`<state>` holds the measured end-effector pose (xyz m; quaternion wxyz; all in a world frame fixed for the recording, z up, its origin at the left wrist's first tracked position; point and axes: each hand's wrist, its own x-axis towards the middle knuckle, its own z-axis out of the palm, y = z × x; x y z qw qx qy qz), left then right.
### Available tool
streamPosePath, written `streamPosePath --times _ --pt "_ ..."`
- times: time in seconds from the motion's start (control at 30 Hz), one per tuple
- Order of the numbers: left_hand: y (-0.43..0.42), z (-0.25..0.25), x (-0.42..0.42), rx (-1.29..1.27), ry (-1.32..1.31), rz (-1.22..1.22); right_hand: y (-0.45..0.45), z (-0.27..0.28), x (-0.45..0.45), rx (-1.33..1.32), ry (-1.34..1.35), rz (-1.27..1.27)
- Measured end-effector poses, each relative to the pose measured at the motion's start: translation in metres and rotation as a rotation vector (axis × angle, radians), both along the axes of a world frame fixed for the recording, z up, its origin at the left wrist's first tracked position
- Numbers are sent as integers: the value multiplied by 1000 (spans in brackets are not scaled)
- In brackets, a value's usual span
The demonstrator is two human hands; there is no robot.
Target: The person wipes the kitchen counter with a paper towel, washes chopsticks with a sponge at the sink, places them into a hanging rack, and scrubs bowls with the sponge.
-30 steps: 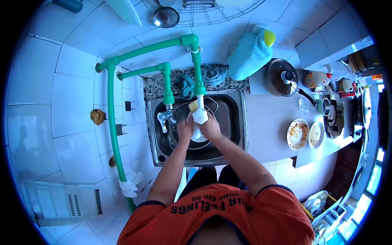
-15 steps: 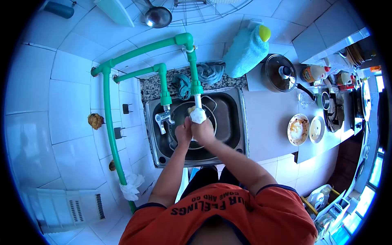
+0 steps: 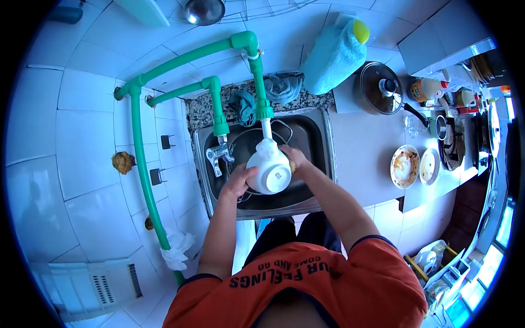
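A white bowl (image 3: 266, 179) is tilted over the sink (image 3: 315, 136), its round base facing me, below the white tap outlet (image 3: 267, 146). My left hand (image 3: 237, 181) grips the bowl's left side, thumb on its outer wall. On the other side, my right hand (image 3: 295, 157) is closed round a small yellowish sponge-like pad (image 3: 293, 166) against the bowl; its fingertips are partly hidden. Behind the bowl, a round pot or basin with a looped handle (image 3: 286, 129) sits in the sink, mostly covered from view.
Green pipes (image 3: 140, 147) run along the left wall to a second metal tap (image 3: 219, 154). Right of the sink, the counter holds a lidded pan (image 3: 377, 87) and two soiled dishes, one a plate (image 3: 404, 167). A blue towel (image 3: 334, 63) hangs behind.
The white bowl has come up into view between my hands, base toward me. My hands have moved apart to its two sides. The view has shifted slightly.
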<state>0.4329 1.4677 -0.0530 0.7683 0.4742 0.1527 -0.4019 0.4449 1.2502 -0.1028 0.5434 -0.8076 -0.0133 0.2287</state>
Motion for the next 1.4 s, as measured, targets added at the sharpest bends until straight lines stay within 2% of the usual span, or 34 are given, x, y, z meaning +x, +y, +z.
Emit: streamPosePath --times 0.07,0.1,0.17,0.2,0.27,0.3,0.33,0.4,0.43,0.47,0.5,0.53,0.57,0.6,0.63,0.67,0.7,0.73,0.77,0.8,0.87,0.93,0.97,1.0,1.03,1.13,1.17,1.2,1.27,1.3,1.4 --pt "-13 3 22 207 16 -198 3 2 26 14 154 147" --pt "-18 -1 24 206 14 -194 8 8 28 12 152 151" --pt "-26 -20 28 515 -399 -155 18 44 37 -224 113 -220" --pt "-29 -29 30 512 -407 -156 21 49 32 -269 13 -175" --pt "-29 -50 26 868 -385 -76 46 61 6 -293 -169 -314" --pt "-39 -55 20 968 -624 107 60 57 -5 -402 -381 -303" --pt "-45 -42 17 965 -624 105 68 51 -14 -510 -587 -288" --pt "-51 -3 12 876 -366 224 58 48 -6 -447 -561 -278" --pt "-28 -51 6 815 -388 185 47 29 5 -146 -298 -282" --pt "-30 -18 5 766 -213 197 37 12 17 154 -36 -276" --pt "-33 -10 6 650 -154 344 29 0 31 773 445 -398" --pt "-38 -7 6 527 -97 490 17 2 34 793 424 -323" --pt "-41 -11 7 527 -101 496 14 -3 31 859 452 -390" --pt "-44 -15 6 216 -10 638 14 -4 22 923 485 -457" --pt "-46 -18 7 -102 78 765 21 1 6 775 291 -508" --pt "-49 -17 14 -107 68 764 30 8 -11 624 89 -555" --pt "-54 -16 18 -124 180 831 43 1 -29 391 44 -620" --pt "-57 -16 17 -138 299 899 54 16 -48 71 -197 -599" --pt "-58 -32 17 -133 276 936 61 46 -63 68 -287 -581" --pt "-59 -35 14 -134 278 939 63 51 -72 -11 -397 -462" --pt "-60 -40 6 85 399 918 57 55 -68 -185 -623 -220" --pt "-66 -40 2 87 315 941 40 60 -47 -190 -640 -102" --pt "-71 -32 2 220 226 882 33 68 -33 -32 -540 -186" --pt "-75 -24 -1 352 141 823 29 70 -19 -8 -466 -340" --pt "-76 -19 3 430 171 843 26 66 -18 -29 -442 -323" --pt "-65 -10 16 420 130 845 9 63 -31 -81 -438 -245" --pt "-63 -3 18 575 131 774 5 65 -33 -110 -448 -181" --pt "-65 3 19 573 131 779 3 65 -32 -110 -450 -176" --pt "-66 7 7 509 108 729 -1 92 -31 32 -61 -172" --pt "-68 -2 2 558 34 703 -1 98 -24 81 10 -235" --pt "-69 -3 7 626 11 606 -4 62 -18 6 -456 -258"
